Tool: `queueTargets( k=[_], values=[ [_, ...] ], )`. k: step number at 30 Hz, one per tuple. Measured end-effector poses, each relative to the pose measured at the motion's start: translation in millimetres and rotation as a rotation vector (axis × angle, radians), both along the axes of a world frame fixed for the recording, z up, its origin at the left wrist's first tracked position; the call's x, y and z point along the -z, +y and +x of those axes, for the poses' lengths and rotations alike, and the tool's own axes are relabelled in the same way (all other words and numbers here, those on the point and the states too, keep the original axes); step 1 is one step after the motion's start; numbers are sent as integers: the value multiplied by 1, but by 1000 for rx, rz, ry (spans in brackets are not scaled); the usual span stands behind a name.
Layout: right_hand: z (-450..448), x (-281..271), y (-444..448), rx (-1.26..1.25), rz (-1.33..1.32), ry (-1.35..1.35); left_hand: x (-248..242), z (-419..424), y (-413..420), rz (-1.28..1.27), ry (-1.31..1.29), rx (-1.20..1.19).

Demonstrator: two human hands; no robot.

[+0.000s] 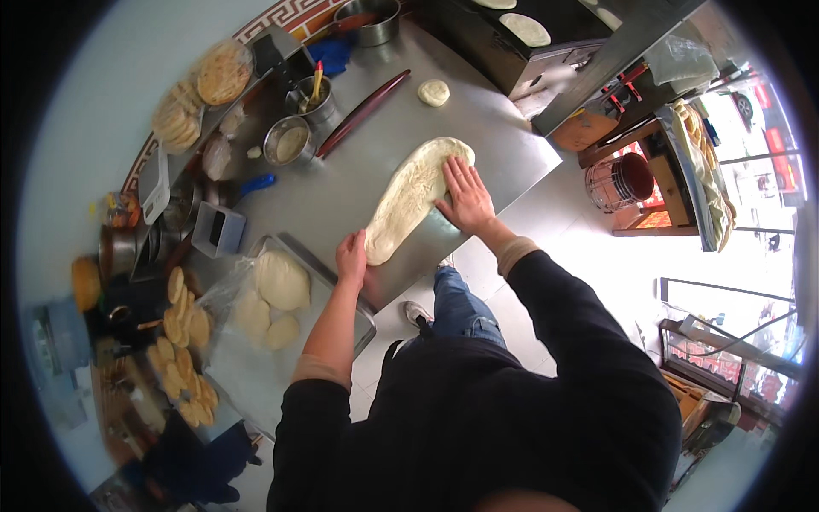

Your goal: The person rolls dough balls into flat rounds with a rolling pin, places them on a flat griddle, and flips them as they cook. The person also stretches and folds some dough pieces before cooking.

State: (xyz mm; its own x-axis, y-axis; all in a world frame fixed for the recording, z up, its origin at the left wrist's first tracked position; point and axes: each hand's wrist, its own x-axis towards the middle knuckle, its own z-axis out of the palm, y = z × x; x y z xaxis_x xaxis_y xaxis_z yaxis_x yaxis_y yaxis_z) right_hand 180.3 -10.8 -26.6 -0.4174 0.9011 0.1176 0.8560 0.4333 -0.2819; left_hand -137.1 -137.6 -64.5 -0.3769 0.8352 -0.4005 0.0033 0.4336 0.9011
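A long, flattened piece of dough [409, 198] lies slantwise on the stainless-steel worktop [320, 217] before me. My left hand [353, 257] pinches the edge of its nearer left end between thumb and curled fingers. Flat on the right edge of its far end rests my right hand [468, 197], fingers extended and thumb apart. Beyond the far end sits a small round dough piece [434, 93]. A dark red rolling pin [363, 114], tapered at both ends, lies to the left of the long dough.
Left of the dough stand a metal bowl [289, 142] and a metal pot [317, 102] with a yellow-handled brush. A tray [368, 329] holds plastic-covered dough lumps [281, 281]. At the far right, a griddle [473, 38] carries flat dough rounds [524, 30]. Baked flatbreads [182, 368] lie lower left.
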Motion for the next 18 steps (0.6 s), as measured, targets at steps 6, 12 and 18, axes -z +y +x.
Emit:
queueTargets(
  k=[6, 12, 18],
  values=[
    [-35, -1, 17, -122, 98, 57, 6, 6, -5, 76, -15, -35],
    [-62, -12, 32, -217, -37, 128, 9, 11, -8, 102, -17, -55],
    [-211, -59, 108, -566, 123, 385, 6, 14, -8, 12, 107, -6]
  ],
)
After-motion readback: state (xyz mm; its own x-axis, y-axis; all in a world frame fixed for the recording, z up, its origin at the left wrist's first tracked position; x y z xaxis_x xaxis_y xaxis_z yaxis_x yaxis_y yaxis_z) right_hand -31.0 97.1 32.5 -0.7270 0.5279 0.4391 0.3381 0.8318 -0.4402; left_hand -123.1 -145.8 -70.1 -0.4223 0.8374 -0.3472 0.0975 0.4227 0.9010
